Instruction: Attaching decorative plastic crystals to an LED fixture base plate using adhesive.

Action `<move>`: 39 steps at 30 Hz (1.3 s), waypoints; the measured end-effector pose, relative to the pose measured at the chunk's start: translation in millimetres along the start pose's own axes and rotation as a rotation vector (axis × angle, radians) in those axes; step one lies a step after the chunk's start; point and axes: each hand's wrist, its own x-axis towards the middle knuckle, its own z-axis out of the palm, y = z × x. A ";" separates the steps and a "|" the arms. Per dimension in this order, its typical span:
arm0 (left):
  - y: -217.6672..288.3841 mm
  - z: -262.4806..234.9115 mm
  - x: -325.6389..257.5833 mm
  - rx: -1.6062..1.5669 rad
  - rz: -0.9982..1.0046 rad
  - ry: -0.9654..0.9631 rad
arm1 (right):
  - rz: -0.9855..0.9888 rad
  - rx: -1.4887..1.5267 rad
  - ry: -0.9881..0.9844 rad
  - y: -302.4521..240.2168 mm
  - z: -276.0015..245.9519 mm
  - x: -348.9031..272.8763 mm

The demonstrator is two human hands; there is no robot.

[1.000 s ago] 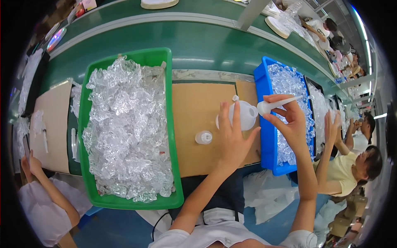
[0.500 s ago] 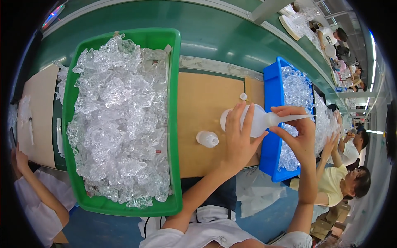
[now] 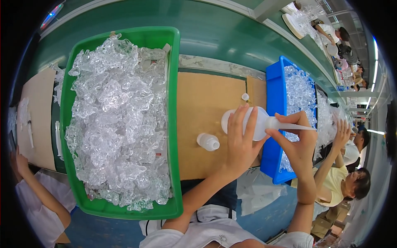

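Running across the room, a green bench [image 3: 215, 33] carries everything I can see at this station. On the far right sits a person in a yellow top [image 3: 333, 186]. The green bin [image 3: 174, 82] stands to the worker's left, heaped with clear pieces [image 3: 120, 103]; at its right side, among them, shows a small patch of red print [image 3: 158, 154], too tiny for me to read. Next comes brown board [image 3: 202, 99] on the benchtop, then, to the right, a narrower blue bin [image 3: 275, 78] of smaller clear bits [image 3: 298, 89]. On the worker's white shirt [image 3: 186, 237] there is a little printed mark at the chest, unreadable from here.

Between the bins, the left hand [image 3: 242, 151] holds the white bottle [image 3: 259, 128] on its side, two fingers slightly spread over the body and thumb below. The bottle is above the board's right part, its neck toward the blue bin. The right hand [image 3: 300, 151] has thumb and forefinger pinched near the base of the long nozzle [image 3: 295, 126], which points right. A vial [image 3: 208, 141] is on the board, left of the left hand. Smallest, a white cap [image 3: 245, 96] lies just beyond the bottle.
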 end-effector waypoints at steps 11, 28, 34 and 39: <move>-3.8 -2.8 -0.8 0.015 0.042 -0.001 | -0.363 -0.103 -0.171 12.1 -15.1 21.5; -9.8 -0.7 -1.7 -0.013 0.018 -0.001 | -0.509 -0.281 0.114 27.0 -1.3 24.1; -17.0 2.7 3.3 -0.117 0.016 -0.035 | -0.740 -0.197 -0.199 51.6 -3.4 48.4; -14.3 11.6 0.4 -0.103 -0.022 0.033 | -0.330 0.031 0.104 54.8 28.4 21.2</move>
